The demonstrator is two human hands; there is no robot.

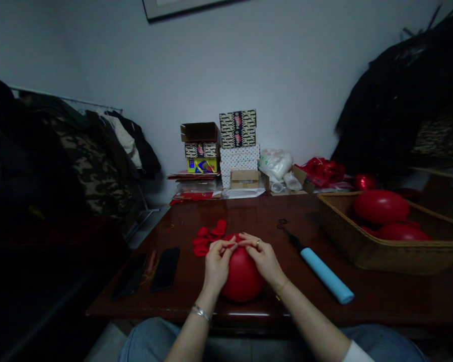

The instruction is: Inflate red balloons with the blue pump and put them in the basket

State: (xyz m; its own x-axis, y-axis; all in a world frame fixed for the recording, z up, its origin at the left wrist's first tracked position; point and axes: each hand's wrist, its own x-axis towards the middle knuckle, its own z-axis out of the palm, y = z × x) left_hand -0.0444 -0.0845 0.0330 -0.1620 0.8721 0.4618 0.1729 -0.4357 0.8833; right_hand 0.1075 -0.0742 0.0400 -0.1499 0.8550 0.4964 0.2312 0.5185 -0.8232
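An inflated red balloon [242,279] rests at the front edge of the brown table, between my forearms. My left hand [218,261] pinches the balloon's neck end from the left, thumb and fingers together. From the right, my right hand [262,255], with a ring on one finger, pinches at the same end, its fingertips close to those of the left. The neck itself is mostly hidden by the fingers. Just behind my left hand lie several flat red balloons [201,246]. A light blue hand pump [326,274] with a black nozzle lies to the right.
A wicker basket [392,255] with inflated red balloons stands at the right. Two dark phones, one here [165,269], lie at the left by a small reddish tube [151,261]. Stacked boxes [239,161] and plastic bags [275,163] are behind the table [249,213].
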